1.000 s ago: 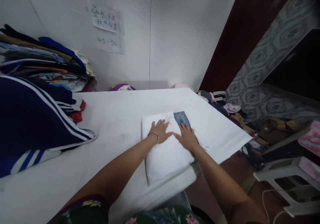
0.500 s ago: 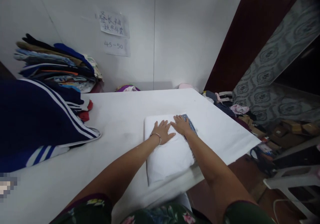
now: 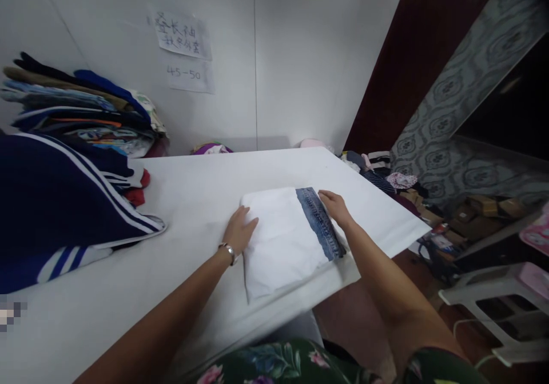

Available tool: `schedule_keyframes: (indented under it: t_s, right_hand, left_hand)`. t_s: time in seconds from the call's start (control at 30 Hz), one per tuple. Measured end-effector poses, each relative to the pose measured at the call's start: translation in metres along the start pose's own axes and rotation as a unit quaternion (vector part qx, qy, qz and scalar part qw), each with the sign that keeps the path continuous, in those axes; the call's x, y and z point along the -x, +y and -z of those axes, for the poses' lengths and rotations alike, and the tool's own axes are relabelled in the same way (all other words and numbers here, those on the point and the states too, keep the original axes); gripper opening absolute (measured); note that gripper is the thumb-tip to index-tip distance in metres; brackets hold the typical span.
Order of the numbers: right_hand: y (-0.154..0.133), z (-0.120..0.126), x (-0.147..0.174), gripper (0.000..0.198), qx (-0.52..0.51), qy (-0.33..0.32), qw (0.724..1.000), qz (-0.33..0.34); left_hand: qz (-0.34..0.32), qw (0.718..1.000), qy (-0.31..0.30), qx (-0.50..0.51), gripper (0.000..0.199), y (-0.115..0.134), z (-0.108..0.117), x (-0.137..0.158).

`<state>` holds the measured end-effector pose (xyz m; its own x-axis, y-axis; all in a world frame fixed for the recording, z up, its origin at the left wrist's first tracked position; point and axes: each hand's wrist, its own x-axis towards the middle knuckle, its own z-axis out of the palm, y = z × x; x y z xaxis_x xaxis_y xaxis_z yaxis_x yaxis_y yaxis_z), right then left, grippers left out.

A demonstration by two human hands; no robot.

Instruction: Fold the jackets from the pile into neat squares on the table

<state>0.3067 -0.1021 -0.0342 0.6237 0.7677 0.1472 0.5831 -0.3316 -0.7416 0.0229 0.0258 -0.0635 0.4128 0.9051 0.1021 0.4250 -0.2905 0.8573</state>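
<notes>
A folded white garment with a frayed blue denim strip along its right side lies flat on the white table. At its left edge rests my left hand, thumb and fingers apart, with the fingertips touching the cloth. My right hand is beside the upper right edge, by the denim strip, with its fingers stretched toward it. Whether the right fingertips touch the denim is hard to tell. Neither hand grips the garment.
The white table has an angled edge at right. A tall stack of folded clothes stands at the back left, behind a navy striped garment. Beyond the right edge are piled clothes, cardboard boxes and a white stool.
My hands have slid apart from the garment's top to its left and right sides, uncovering the denim strip. The camera view has shifted slightly right.
</notes>
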Motion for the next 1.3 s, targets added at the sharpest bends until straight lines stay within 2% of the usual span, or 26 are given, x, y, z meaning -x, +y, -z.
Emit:
schedule_keyframes:
  t_s: [0.03,0.1,0.2,0.3,0.43,0.5,0.57,0.7,0.77,0.93,1.07,1.17,1.3]
  right_hand:
    - [0.008,0.007,0.01,0.048,-0.002,0.011,1.0,-0.006]
    - [0.022,0.015,0.029,0.045,0.004,0.014,1.0,-0.027]
    - [0.037,0.017,0.051,0.055,0.034,-0.002,0.996,-0.081]
    - [0.044,0.015,0.06,0.076,0.022,-0.027,0.99,-0.135]
    - [0.044,0.015,0.061,0.096,-0.11,-0.07,0.976,-0.174]
    - [0.044,0.018,0.059,0.1,-0.149,-0.081,0.968,-0.186]
    - [0.044,0.02,0.056,0.089,-0.17,-0.105,0.959,-0.2]
    - [0.043,0.02,0.051,0.049,-0.243,-0.199,0.926,-0.211]
    - [0.043,0.019,0.05,0.042,-0.263,-0.203,0.921,-0.204]
    - [0.035,0.019,0.055,0.046,-0.3,-0.18,0.925,-0.147]
    - [0.024,0.016,0.062,0.055,-0.357,-0.18,0.904,-0.151]
    - [0.02,0.015,0.061,0.051,-0.398,-0.179,0.891,-0.127]
    - [0.025,0.033,0.049,0.045,-0.421,-0.177,0.885,-0.093]
  left_hand:
    - [0.064,0.996,-0.002,0.054,0.048,-0.002,0.005,0.008]
    - [0.18,0.97,-0.019,0.161,0.055,-0.004,0.014,0.022]
    - [0.264,0.932,-0.049,0.243,0.062,0.001,0.022,0.037]
    - [0.284,0.919,-0.084,0.261,0.058,0.007,0.026,0.04]
    - [0.328,0.872,-0.165,0.324,0.043,0.017,0.025,0.034]
    - [0.337,0.859,-0.171,0.344,0.039,0.022,0.022,0.031]
    - [0.342,0.858,-0.156,0.349,0.036,0.024,0.017,0.029]
    - [0.347,0.864,-0.136,0.337,0.036,0.025,0.011,0.029]
    - [0.337,0.869,-0.135,0.337,0.036,0.027,0.011,0.03]
    - [0.349,0.848,-0.15,0.369,0.032,0.036,0.015,0.033]
    - [0.371,0.843,-0.142,0.363,0.03,0.042,0.018,0.033]
    - [0.369,0.847,-0.139,0.357,0.031,0.047,0.018,0.034]
    - [0.368,0.846,-0.14,0.36,0.036,0.061,0.005,0.033]
